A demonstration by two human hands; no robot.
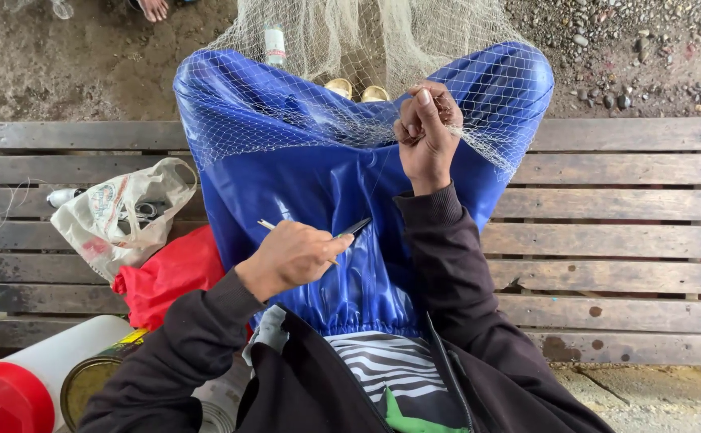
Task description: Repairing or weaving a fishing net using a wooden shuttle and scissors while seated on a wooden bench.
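Right hand (427,128) is clamped on the net (302,120), far side. Left hand (290,255), nearer, grips a needle (356,227) pointing far-right toward it.

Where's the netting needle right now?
In the head view, the netting needle is pinched in the left hand, left of centre over the blue trousers, below the right hand.

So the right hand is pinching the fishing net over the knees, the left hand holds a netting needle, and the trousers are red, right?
Not quite: the trousers are blue, not red, as the head view shows. The right hand does pinch the fishing net over the knees, and the left hand holds a netting needle.
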